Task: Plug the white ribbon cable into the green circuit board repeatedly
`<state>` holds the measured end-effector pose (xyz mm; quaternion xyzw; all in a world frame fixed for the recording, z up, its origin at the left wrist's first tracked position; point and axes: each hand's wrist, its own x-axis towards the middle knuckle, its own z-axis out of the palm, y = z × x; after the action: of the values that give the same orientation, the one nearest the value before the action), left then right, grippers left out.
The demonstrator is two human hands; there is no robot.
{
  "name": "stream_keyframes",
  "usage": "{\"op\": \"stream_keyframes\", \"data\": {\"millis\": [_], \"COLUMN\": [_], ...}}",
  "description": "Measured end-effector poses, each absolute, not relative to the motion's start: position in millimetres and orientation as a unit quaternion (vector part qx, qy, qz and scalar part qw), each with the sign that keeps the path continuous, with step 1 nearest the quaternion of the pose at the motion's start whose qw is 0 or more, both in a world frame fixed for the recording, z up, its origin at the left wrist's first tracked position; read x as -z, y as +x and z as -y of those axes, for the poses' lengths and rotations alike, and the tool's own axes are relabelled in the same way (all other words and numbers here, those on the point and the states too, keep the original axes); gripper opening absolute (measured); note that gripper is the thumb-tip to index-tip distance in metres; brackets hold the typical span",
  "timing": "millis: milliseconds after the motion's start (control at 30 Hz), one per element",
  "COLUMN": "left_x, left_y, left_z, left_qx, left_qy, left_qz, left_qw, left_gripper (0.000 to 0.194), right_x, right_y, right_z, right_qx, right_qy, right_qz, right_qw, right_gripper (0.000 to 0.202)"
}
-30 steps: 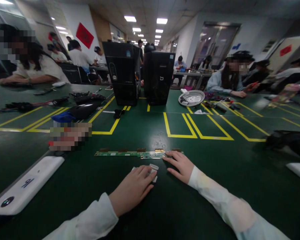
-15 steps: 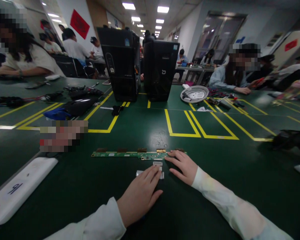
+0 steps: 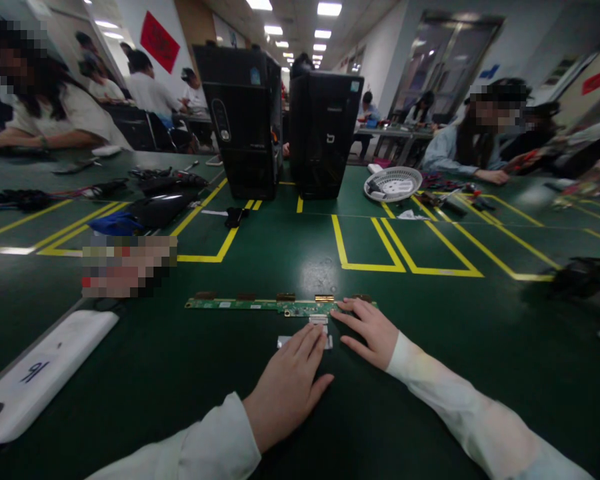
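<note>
A long, narrow green circuit board point(image 3: 250, 306) with brown tabs on its far edge lies across the green table. Just on the near side of its middle lies a small silver-white flat ribbon cable point(image 3: 282, 342), mostly covered by fingers; its far end appears to meet the board's near edge. My left hand point(image 3: 287, 387) rests over this cable, fingers stretched flat and thumb apart. With fingers spread, my right hand point(image 3: 367, 333) touches the board's right part with its fingertips. Neither hand is wrapped round anything.
Two black computer towers point(image 3: 237, 133) stand at the back. A white basket point(image 3: 393, 185) with parts sits to their right. On the left are a white casing point(image 3: 45, 380), a blurred-out patch and dark tools. Yellow tape marks the table; co-workers sit on both sides.
My left hand and the flat ribbon cable have moved slightly forward, bringing the cable's far end up to the board's near edge. My right hand stays on the board. The view has shifted slightly.
</note>
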<state>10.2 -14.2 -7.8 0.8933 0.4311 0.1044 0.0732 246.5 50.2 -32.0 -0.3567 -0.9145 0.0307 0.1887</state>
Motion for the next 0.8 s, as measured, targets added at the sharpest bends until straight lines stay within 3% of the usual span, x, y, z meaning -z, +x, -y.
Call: {"op": "stream_keyframes", "data": {"millis": [800], "left_x": [9.8], "left_y": [11.9], "left_z": [12.9], "left_qx": [-0.123], "left_qy": [0.884], "left_qz": [-0.443], "left_qw": [0.081], "left_gripper": [0.053], "right_x": [32.6], "right_y": [247.9], "right_z": [-48.6], "right_qx": [-0.044], "right_qy": [-0.358], "right_qz": [0.914], "right_qw": [0.185], "right_gripper": [0.049]}}
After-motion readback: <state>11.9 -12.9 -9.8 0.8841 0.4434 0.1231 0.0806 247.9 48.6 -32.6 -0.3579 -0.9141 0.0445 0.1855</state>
